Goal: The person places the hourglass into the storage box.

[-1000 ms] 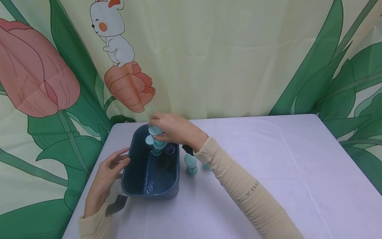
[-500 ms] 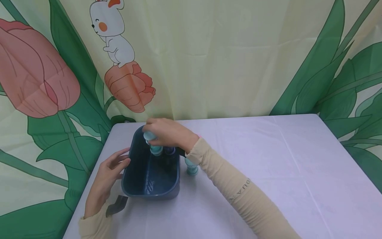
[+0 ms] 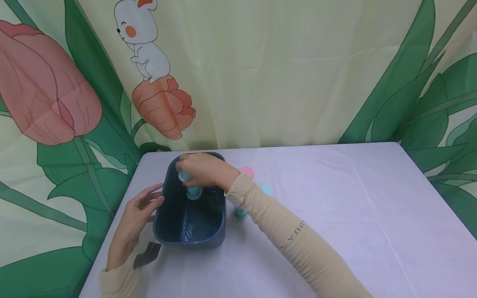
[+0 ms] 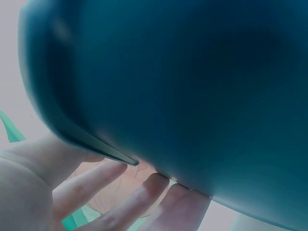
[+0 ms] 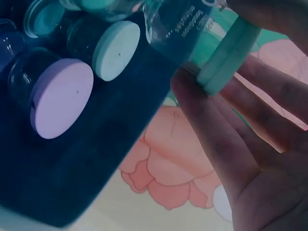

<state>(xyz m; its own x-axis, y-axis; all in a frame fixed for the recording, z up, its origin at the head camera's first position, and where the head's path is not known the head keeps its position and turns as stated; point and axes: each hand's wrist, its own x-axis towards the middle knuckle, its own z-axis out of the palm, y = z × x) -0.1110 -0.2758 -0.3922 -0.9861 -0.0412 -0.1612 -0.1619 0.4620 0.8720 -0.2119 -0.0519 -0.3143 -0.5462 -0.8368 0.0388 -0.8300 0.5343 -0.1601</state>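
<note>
My right hand (image 3: 206,169) is over the far part of a dark blue bin (image 3: 174,223). Its thumb and fingers pinch the mint lid of a clear jar (image 5: 228,55), which has printing on its side. Just below, a teal-lidded jar (image 3: 194,193) is inside the bin. In the right wrist view, a jar with a lilac lid (image 5: 62,98) and another with a pale mint lid (image 5: 118,50) lie beside more jars. With extended fingers, my left hand (image 3: 136,217) touches the bin's left side; the left wrist view shows its fingertips against the outer wall.
Right of the bin, a teal jar (image 3: 240,212), a light blue lid (image 3: 266,190) and a pink lid (image 3: 246,171) show around my right sleeve. The white-covered table (image 3: 335,215) ends at a printed curtain (image 3: 279,82) behind.
My right hand has moved down and slightly left, lowering the jar into the bin. The pink lid has come into view behind the right wrist. My left hand has stayed at the bin.
</note>
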